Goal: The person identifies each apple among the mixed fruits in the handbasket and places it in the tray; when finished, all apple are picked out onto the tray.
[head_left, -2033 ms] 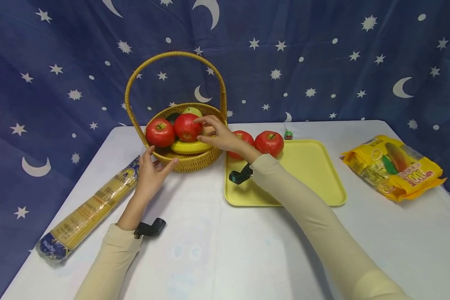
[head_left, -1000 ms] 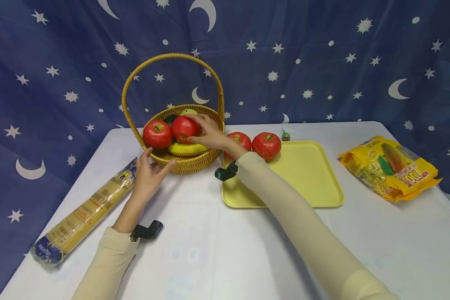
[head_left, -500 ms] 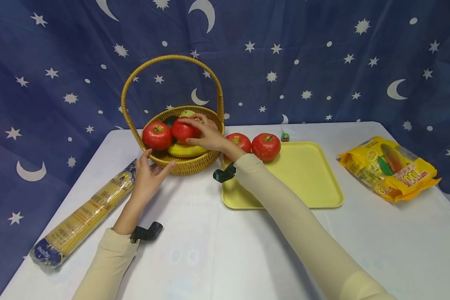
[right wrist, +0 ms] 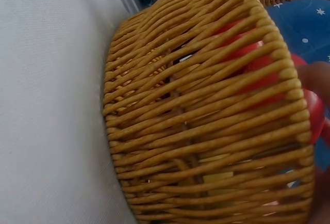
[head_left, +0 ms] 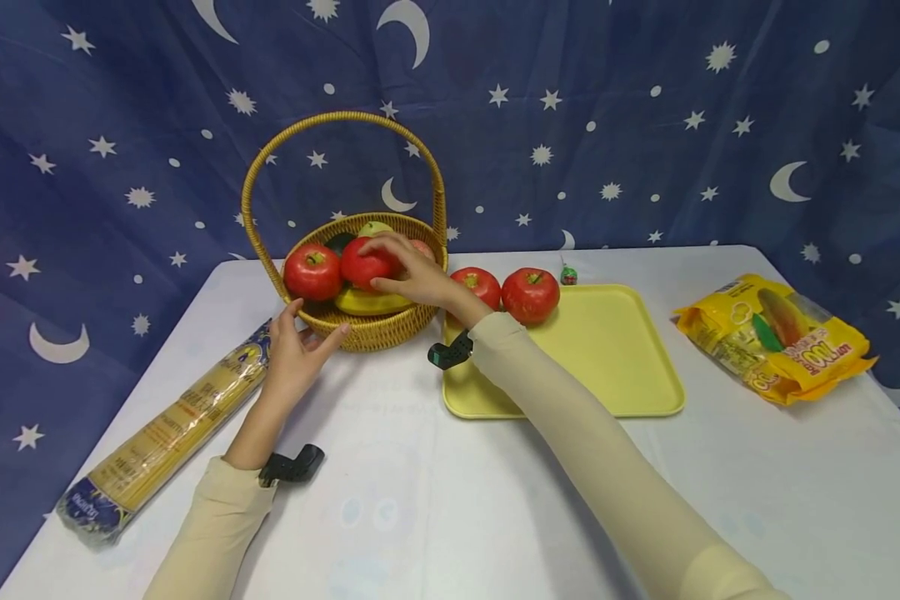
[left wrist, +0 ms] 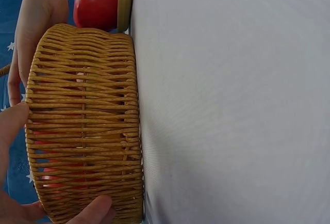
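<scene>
While the left hand (head_left: pixel 296 357) holds the wicker basket (head_left: pixel 378 336) by its near left rim, the right hand (head_left: pixel 422 280) grips a red apple (head_left: pixel 361 268) between thumb and fingers, inside the basket beside a banana (head_left: pixel 370 303) and a second apple (head_left: pixel 313 273).

A round red apple (head_left: pixel 363 268) sits low in a woven basket (head_left: pixel 378 335).
From where I stand, the basket is golden-brown wicker, gaps showing in its weave, upright on its base with one tall handle arching over. The apple, glossy and bright, lies around the middle of the opening, above the front rim, its right side partly hidden.
</scene>
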`<state>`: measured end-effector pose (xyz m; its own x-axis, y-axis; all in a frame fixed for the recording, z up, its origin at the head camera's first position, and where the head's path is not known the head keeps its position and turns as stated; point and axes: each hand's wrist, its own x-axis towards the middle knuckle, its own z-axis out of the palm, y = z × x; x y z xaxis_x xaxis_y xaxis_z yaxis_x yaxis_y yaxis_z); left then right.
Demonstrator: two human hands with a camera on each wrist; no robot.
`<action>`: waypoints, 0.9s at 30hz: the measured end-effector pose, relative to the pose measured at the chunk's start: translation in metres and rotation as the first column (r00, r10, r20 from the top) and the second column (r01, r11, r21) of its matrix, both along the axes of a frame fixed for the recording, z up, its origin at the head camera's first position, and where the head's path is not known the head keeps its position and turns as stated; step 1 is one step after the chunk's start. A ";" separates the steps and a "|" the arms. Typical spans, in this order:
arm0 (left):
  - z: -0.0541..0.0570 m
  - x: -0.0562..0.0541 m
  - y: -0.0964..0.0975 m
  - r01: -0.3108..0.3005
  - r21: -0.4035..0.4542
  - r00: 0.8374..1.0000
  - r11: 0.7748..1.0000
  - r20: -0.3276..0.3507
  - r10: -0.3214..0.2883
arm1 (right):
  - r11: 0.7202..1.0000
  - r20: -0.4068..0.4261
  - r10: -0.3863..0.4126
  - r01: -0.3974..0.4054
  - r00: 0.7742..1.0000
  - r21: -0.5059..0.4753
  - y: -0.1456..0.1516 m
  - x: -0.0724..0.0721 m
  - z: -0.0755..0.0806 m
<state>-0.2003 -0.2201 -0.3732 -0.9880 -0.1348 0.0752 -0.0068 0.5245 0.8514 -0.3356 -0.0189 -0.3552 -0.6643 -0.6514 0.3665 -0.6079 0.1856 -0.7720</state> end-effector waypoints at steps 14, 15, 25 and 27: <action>0.001 0.002 -0.001 -0.007 0.011 1.000 1.000 0.016 0.007 | 0.983 0.028 -0.028 0.033 0.999 -0.180 -0.002 0.003 -0.007; 0.001 0.002 -0.001 -0.007 0.012 1.000 1.000 0.015 0.007 | 0.984 0.031 -0.031 0.035 0.999 -0.173 -0.001 0.003 -0.007; 0.001 0.000 0.000 0.000 -0.007 1.000 1.000 0.003 0.000 | 0.963 0.050 -0.182 0.189 0.982 -0.195 -0.005 0.007 -0.004; 0.001 0.000 0.000 0.000 -0.010 1.000 1.000 0.002 0.000 | 0.962 0.054 -0.181 0.188 0.982 -0.196 -0.004 0.007 -0.005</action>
